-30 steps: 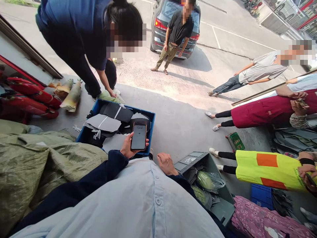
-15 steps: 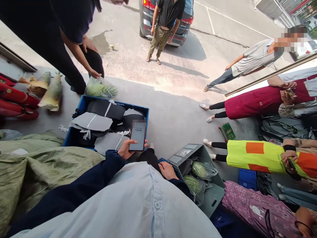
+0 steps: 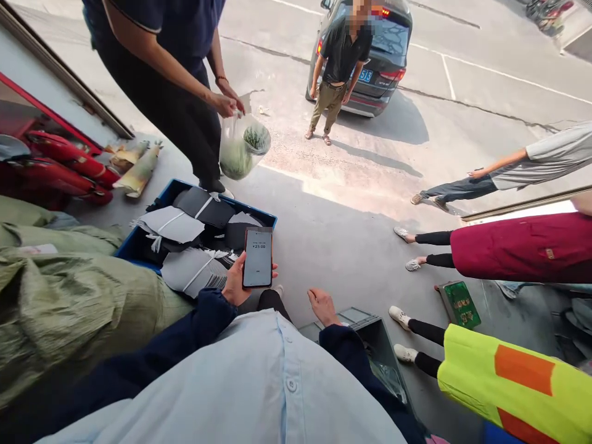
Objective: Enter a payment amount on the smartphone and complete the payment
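Observation:
A smartphone (image 3: 258, 265), its lit screen showing 23.00, rests in my left hand (image 3: 237, 280), whose fingers wrap around its back and sides. My right hand (image 3: 324, 306) hangs in the air above the grey crate (image 3: 365, 320), fingers loosely bent and nothing visible in them. Below the phone to the left is a blue crate (image 3: 264, 216) holding stacks of black and grey flat pieces (image 3: 173, 223) tied with white strips. The inside of the grey crate is mostly hidden by my right sleeve; some clear plastic shows there.
Front left, a person (image 3: 161, 61) holds up a clear plastic bag of green melons (image 3: 240, 151). Green woven sacks (image 3: 92, 308) and red fire extinguishers (image 3: 69, 166) lie left. People in a maroon apron (image 3: 518, 250) and a yellow vest (image 3: 481, 364) stand right. A car (image 3: 370, 55) is parked outside.
My right hand has lifted off the grey crate's edge area. The person at front left has straightened and raised the melon bag off the blue crate's side. The phone stays in my left hand.

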Demonstrator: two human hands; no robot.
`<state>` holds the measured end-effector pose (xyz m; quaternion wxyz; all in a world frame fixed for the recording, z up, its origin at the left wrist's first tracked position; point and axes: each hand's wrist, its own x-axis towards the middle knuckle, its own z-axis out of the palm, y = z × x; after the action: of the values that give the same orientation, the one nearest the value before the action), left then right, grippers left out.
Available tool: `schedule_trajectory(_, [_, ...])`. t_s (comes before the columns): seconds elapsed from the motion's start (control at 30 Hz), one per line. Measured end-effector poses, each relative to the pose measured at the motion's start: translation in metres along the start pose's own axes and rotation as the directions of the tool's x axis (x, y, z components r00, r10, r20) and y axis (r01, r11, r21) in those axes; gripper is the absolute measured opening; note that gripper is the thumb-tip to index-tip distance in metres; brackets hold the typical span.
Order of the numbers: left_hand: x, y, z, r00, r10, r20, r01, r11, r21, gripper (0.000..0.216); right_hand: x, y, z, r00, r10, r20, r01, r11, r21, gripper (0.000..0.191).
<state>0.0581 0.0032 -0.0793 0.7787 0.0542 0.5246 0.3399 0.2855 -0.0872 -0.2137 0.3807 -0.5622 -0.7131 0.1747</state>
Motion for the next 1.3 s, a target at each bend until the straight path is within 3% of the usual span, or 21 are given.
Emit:
schedule_trajectory(0.17, [0.006,-0.006,0.043,0.999,-0.034,-0.005,0.034,0.999,0.019,0.071,0.038,-0.042,-0.051,0.998,0.062,-0.019,-0.06,0.993,0.106,0.023])
schedule_trajectory(0.3, [0.008,-0.008,0.073,0.996,-0.083,0.035,0.08,0.994,0.068,0.076,0.067,-0.079,-0.079,0.985,-0.142,-0.093,0.155,0.977,0.146,0.012])
schedule_trajectory(0.4, [0.009,-0.012,0.09,0.993,-0.084,0.083,0.077,0.993,0.088,0.078,0.074,-0.084,-0.089,0.967,-0.234,-0.101,0.242,0.968,0.073,0.013])
schedule_trajectory(0.67, [0.016,-0.014,0.113,0.988,-0.107,0.112,0.094,0.989,0.117,0.078,0.075,-0.071,-0.095,0.958,-0.262,-0.118,0.259,0.965,-0.044,0.01])
schedule_trajectory(0.83, [0.028,-0.01,0.122,0.972,-0.133,0.195,0.099,0.98,0.175,0.075,0.078,-0.072,-0.101,0.963,-0.192,-0.187,0.173,0.978,-0.114,0.013])
schedule_trajectory(1.03, [0.056,0.0,0.129,0.899,-0.247,0.362,0.151,0.95,0.274,0.081,0.085,-0.074,-0.103,0.95,-0.112,-0.292,0.047,0.974,-0.223,0.017])
schedule_trajectory(1.3, [0.087,0.023,0.147,0.856,-0.302,0.419,0.157,0.925,0.345,0.078,0.114,-0.064,-0.091,0.936,-0.067,-0.346,-0.03,0.963,-0.269,0.017])
